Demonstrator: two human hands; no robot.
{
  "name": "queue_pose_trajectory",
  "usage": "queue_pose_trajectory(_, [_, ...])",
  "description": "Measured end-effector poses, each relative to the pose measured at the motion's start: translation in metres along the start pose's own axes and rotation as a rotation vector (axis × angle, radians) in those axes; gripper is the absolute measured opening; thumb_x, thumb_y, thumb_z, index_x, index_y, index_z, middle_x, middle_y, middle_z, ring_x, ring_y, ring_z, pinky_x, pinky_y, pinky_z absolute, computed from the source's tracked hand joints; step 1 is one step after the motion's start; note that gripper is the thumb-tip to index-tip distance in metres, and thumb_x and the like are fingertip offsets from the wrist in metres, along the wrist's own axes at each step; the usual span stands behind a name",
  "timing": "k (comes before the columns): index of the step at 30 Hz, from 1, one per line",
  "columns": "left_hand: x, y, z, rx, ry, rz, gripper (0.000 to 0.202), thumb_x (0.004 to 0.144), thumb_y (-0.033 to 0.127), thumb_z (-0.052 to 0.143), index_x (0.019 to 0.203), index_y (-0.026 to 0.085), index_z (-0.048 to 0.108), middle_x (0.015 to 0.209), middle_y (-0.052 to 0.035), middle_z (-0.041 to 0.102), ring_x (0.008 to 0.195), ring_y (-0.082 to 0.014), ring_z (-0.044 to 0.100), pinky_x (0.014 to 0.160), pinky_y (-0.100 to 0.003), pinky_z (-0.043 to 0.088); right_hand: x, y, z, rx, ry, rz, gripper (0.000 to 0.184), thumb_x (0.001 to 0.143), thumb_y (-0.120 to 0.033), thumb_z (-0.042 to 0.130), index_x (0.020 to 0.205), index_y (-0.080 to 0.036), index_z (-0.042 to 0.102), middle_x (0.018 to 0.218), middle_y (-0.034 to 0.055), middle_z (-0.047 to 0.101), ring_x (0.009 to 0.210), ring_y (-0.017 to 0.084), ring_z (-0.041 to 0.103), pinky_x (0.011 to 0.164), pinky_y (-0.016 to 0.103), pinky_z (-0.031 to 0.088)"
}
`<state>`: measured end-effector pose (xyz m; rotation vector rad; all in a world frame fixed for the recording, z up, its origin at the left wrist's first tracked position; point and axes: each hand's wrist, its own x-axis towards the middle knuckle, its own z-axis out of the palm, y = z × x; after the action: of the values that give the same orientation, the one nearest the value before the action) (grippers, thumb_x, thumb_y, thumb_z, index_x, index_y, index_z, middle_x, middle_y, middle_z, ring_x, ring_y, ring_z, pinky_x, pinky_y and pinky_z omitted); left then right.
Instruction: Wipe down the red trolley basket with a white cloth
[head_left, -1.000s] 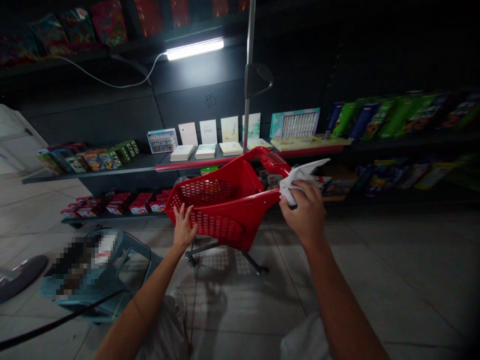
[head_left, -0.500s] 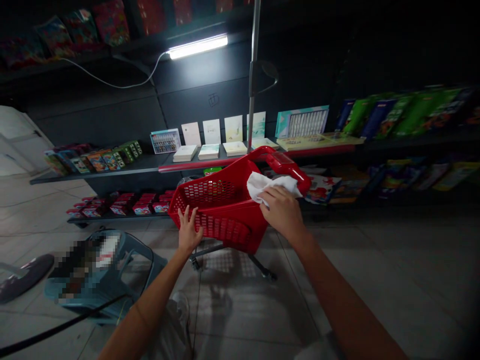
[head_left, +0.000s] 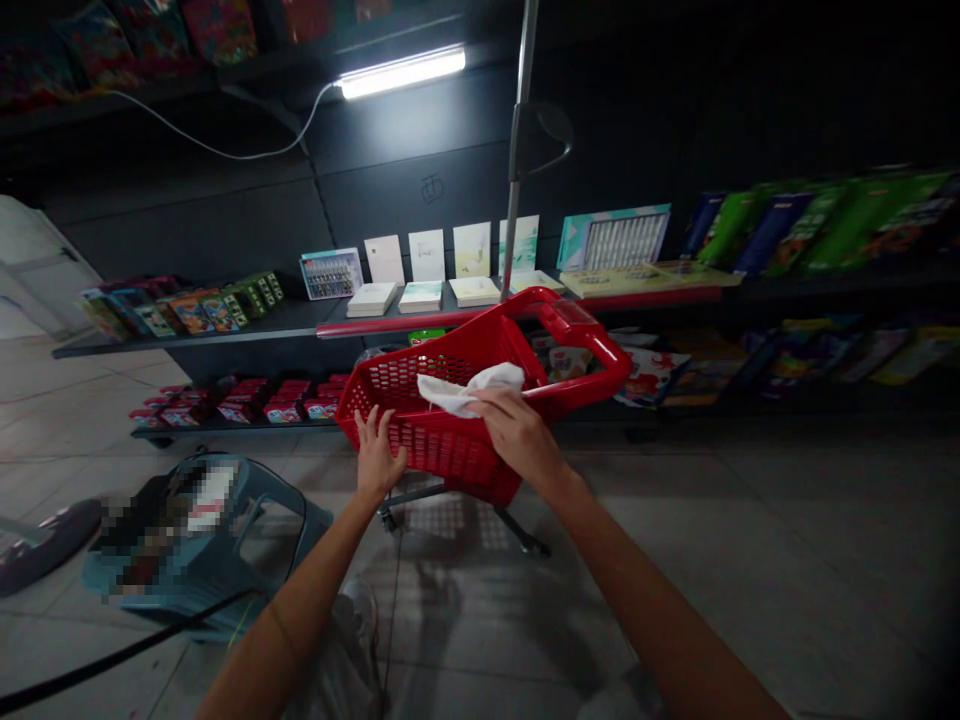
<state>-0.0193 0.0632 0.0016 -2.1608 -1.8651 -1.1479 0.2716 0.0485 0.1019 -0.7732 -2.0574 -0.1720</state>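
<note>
So we've got a red plastic shopping cart (head_left: pixel 457 458) standing on the tiled floor right in front of a display shelf (head_left: pixel 289 328), handle end off to our right. Our right hand (head_left: pixel 521 435) has a white cloth (head_left: pixel 454 396) pinched between fingers and thumb, bunched up at the near top rim, with a loose flap hanging out toward the left. Our left hand (head_left: pixel 380 462) is at the other end of that rim, fingers spread apart, resting on it rather than clamped, as far as we can tell. Looks to us like we're mid-wipe along the near rim. Can't tell how hard the cloth is pressing. We'd say the next move calls for flat contact along the rim, that flap tucked in, and the left hand steadying the basket since it's on wheels.
</note>
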Motion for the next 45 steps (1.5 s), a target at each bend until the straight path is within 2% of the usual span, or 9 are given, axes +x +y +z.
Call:
queue_pose_trajectory(3, [0.0, 0.002, -0.002, -0.018, 0.0, -0.018, 0.075, 0.079, 0.016, 0.063, 0.152, 0.025, 0.044, 0.167, -0.0085, 0.029, 0.162, -0.0393, -0.004, 0.128, -0.065, 0.025, 0.005, 0.018, -0.034, -0.106, 0.153, 0.124, 0.039, 0.096, -0.007, 0.045, 0.121, -0.022, 0.07, 0.123, 0.01, 0.07, 0.121, 0.025, 0.062, 0.112, 0.044, 0.048])
queue_pose_trajectory(7, [-0.003, 0.004, -0.004, -0.027, 0.0, -0.014, 0.075, 0.079, 0.016, 0.062, 0.152, 0.025, 0.044, 0.167, -0.0081, 0.029, 0.162, -0.039, -0.004, 0.129, -0.065, 0.026, 0.002, 0.037, -0.055, -0.245, 0.123, 0.24, 0.031, 0.095, -0.015, 0.049, 0.117, -0.021, 0.07, 0.116, 0.0116, 0.071, 0.118, 0.029, 0.062, 0.107, 0.045, 0.049])
queue_pose_trajectory(14, [-0.008, 0.003, -0.002, 0.005, -0.015, 0.004, 0.076, 0.081, 0.018, 0.063, 0.153, 0.026, 0.042, 0.167, -0.008, 0.029, 0.162, -0.0384, -0.006, 0.129, -0.064, 0.026, 0.001, 0.03, -0.051, -0.456, -0.039, 0.245, 0.025, 0.092, -0.021, 0.055, 0.113, -0.018, 0.069, 0.113, 0.0132, 0.07, 0.116, 0.032, 0.059, 0.108, 0.047, 0.043])
queue_pose_trajectory(20, [-0.009, 0.004, -0.005, -0.016, -0.02, 0.017, 0.075, 0.081, 0.015, 0.061, 0.153, 0.026, 0.041, 0.171, -0.0071, 0.021, 0.162, -0.0373, -0.005, 0.127, -0.062, 0.031, -0.004, 0.034, -0.055, -0.445, 0.006, 0.265, 0.027, 0.092, -0.02, 0.056, 0.115, -0.019, 0.07, 0.117, 0.0131, 0.07, 0.118, 0.031, 0.059, 0.105, 0.046, 0.045])
queue_pose_trajectory(28, [-0.009, 0.002, -0.008, -0.004, -0.024, 0.031, 0.078, 0.08, 0.016, 0.062, 0.153, 0.027, 0.041, 0.171, -0.0056, 0.022, 0.162, -0.0344, -0.004, 0.126, -0.061, 0.033, -0.011, 0.04, -0.07, -0.488, 0.076, 0.296, 0.025, 0.092, -0.021, 0.055, 0.112, -0.02, 0.07, 0.114, 0.012, 0.071, 0.113, 0.03, 0.059, 0.102, 0.043, 0.042])
queue_pose_trajectory(34, [-0.008, -0.01, -0.011, 0.029, -0.042, 0.084, 0.078, 0.079, 0.012, 0.06, 0.154, 0.024, 0.041, 0.172, -0.0082, 0.022, 0.162, -0.0338, -0.007, 0.129, -0.061, 0.026, -0.002, 0.023, -0.081, -0.496, -0.033, 0.326, 0.022, 0.09, -0.024, 0.059, 0.107, -0.019, 0.071, 0.101, 0.0093, 0.074, 0.095, 0.027, 0.061, 0.089, 0.039, 0.039])
queue_pose_trajectory(38, [-0.006, -0.014, -0.013, 0.079, -0.065, 0.036, 0.079, 0.081, 0.013, 0.059, 0.156, 0.025, 0.039, 0.174, -0.0101, 0.018, 0.162, -0.0374, -0.004, 0.125, -0.07, 0.023, 0.0, 0.011, -0.084, -0.494, -0.049, 0.294, 0.019, 0.09, -0.024, 0.061, 0.104, -0.019, 0.071, 0.1, 0.009, 0.075, 0.093, 0.026, 0.062, 0.086, 0.039, 0.037])
queue_pose_trajectory(42, [-0.008, -0.006, -0.014, 0.134, -0.052, -0.03, 0.083, 0.084, 0.017, 0.058, 0.162, 0.022, 0.029, 0.175, -0.015, 0.01, 0.162, -0.0399, 0.0, 0.122, -0.076, 0.014, 0.0, 0.001, -0.086, -0.474, -0.083, 0.267, 0.017, 0.091, -0.025, 0.062, 0.104, -0.02, 0.071, 0.1, 0.0084, 0.075, 0.092, 0.026, 0.062, 0.084, 0.038, 0.037])
queue_pose_trajectory(45, [-0.011, 0.009, -0.013, 0.132, -0.028, 0.036, 0.09, 0.083, 0.019, 0.059, 0.165, 0.018, 0.02, 0.175, -0.0184, 0.008, 0.162, -0.0394, 0.003, 0.124, -0.074, 0.006, 0.001, -0.006, -0.085, -0.461, -0.102, 0.261, 0.017, 0.092, -0.025, 0.062, 0.107, -0.021, 0.07, 0.102, 0.0084, 0.075, 0.092, 0.025, 0.063, 0.083, 0.037, 0.037])
